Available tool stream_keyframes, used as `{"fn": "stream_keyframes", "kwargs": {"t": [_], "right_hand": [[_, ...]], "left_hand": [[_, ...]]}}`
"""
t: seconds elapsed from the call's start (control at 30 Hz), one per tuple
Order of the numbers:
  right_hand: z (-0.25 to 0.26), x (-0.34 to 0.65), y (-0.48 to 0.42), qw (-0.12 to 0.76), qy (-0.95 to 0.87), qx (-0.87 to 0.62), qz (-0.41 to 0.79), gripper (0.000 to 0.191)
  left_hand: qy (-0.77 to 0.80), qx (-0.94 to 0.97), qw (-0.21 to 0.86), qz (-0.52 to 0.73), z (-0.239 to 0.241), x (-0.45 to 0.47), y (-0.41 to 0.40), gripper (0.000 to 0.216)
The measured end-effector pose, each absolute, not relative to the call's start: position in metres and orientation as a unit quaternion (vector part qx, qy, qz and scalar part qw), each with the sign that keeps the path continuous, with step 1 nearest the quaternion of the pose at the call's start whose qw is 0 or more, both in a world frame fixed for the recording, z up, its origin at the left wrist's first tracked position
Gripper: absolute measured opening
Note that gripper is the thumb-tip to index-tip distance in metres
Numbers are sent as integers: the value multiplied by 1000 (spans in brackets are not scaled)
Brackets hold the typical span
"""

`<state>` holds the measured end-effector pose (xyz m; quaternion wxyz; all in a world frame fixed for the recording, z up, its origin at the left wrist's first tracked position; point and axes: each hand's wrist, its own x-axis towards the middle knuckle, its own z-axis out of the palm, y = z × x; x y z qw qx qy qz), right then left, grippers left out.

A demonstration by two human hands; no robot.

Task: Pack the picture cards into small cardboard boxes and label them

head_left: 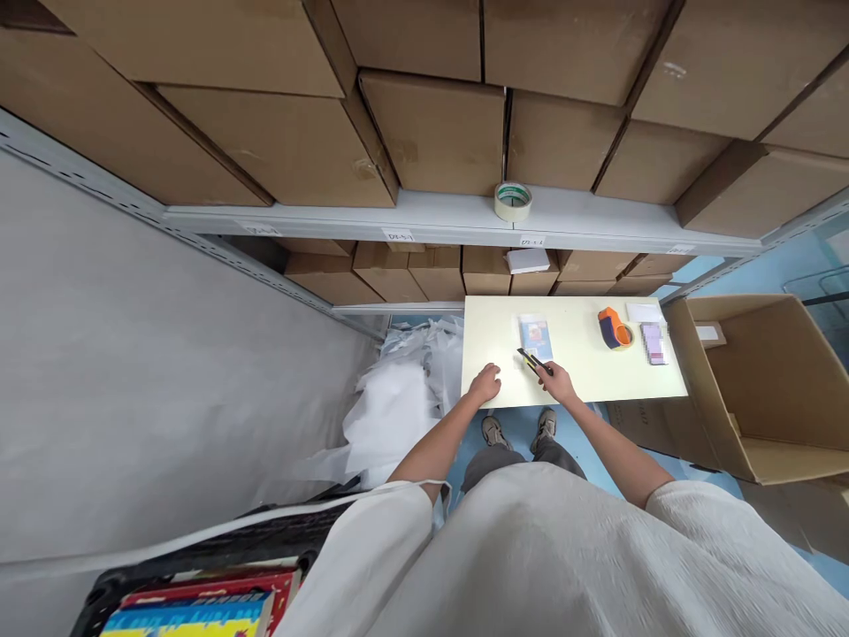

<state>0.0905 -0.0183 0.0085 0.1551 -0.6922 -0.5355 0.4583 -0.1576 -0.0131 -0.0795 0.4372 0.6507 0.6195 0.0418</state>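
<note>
My right hand (pixel 555 383) is closed around a black and yellow utility knife (pixel 534 361), its tip pointing up and to the left over the table. Just beyond the knife lies a small flat blue packet (pixel 536 338) with a picture on it, in what looks like a clear sleeve. At the front left of the pale table (pixel 584 386) rests my left hand (pixel 485 384). Its fingers are curled, and whether anything is under them cannot be made out.
An orange and navy tape dispenser (pixel 614 329), a white slip (pixel 644 312) and a purple item (pixel 653 343) lie at the right. A tape roll (pixel 513 202) sits on the shelf. An open carton (pixel 776 380) stands right, white sheeting (pixel 391 407) left, books (pixel 199 610) lower left.
</note>
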Motion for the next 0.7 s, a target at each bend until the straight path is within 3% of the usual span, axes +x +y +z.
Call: {"fn": "stream_keyframes", "kwargs": {"t": [0.17,0.37,0.7], "right_hand": [[37,101,3,264,-524,-662,466,49],[70,126,27,321,-536,-632,458,56],[107,173,68,346,-525,-645,435,29]], "left_hand": [[606,675,421,-18,-69,-159,-6,41],[616,673,404,-67,-54,-148,15,44],[607,687,398,-41,-29,-94,55,47]]}}
